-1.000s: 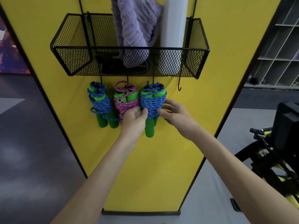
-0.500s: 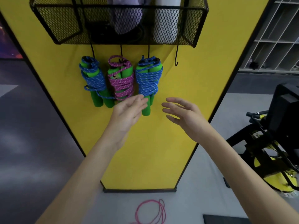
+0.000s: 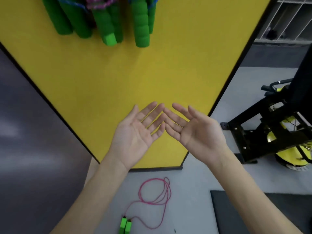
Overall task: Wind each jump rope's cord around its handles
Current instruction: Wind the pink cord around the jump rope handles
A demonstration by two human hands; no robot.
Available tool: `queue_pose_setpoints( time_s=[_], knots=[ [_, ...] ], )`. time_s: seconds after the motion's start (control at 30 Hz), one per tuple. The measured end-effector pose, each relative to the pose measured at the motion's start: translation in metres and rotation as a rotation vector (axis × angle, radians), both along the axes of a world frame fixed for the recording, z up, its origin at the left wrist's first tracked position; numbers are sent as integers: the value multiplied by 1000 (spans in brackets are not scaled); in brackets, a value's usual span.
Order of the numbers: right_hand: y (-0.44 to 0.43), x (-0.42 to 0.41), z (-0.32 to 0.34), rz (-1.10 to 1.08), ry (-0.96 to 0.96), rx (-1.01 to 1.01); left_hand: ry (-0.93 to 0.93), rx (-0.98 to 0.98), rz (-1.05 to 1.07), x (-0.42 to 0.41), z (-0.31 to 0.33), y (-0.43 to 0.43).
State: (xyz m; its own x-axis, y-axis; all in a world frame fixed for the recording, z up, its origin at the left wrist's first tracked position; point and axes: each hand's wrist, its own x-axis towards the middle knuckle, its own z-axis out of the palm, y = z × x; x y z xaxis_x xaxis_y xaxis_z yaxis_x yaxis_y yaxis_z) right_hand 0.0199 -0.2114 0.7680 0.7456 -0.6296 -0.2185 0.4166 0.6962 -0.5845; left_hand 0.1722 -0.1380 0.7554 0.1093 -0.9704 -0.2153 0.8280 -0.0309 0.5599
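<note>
Pink cord (image 3: 152,179) loose on the floor below both wrists, green handles (image 3: 125,226) side by side. Left hand (image 3: 135,132) and right hand (image 3: 199,134) palms up, fingers straight, fingertips meeting, holding nothing. Wound ropes (image 3: 108,19) above.

- I see a grey floor (image 3: 194,179) running under the foot of the yellow panel (image 3: 135,73), which stands upright on it.
- Just in front of the panel's base a jump rope (image 3: 152,179) lies unwound on the floor, its pink cord (image 3: 170,193) sprawled in several overlapping loops.
- Its two green handles (image 3: 125,226) lie side by side, touching, farther from the panel than the loops.
- In front of the panel's right corner a dark mat (image 3: 244,213) lies flat, cut off by my frame.
- Right of the panel a black-and-yellow exercise bike (image 3: 263,132) stands on the floor.
</note>
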Motion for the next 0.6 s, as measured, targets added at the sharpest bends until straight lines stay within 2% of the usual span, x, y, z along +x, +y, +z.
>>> queue_pose_setpoints(
  time_s=[0.27, 0.43, 0.6],
  knots=[
    [13, -15, -161, -24, 46, 20, -6, 60, -38, -15, -161, 10],
    [25, -26, -266, 8, 174, -194, -39, 93, -21, -23, -264, 25],
    [45, -35, -354, 8, 284, -395, -277, 91, -6, -31, -348, 47]
  ],
)
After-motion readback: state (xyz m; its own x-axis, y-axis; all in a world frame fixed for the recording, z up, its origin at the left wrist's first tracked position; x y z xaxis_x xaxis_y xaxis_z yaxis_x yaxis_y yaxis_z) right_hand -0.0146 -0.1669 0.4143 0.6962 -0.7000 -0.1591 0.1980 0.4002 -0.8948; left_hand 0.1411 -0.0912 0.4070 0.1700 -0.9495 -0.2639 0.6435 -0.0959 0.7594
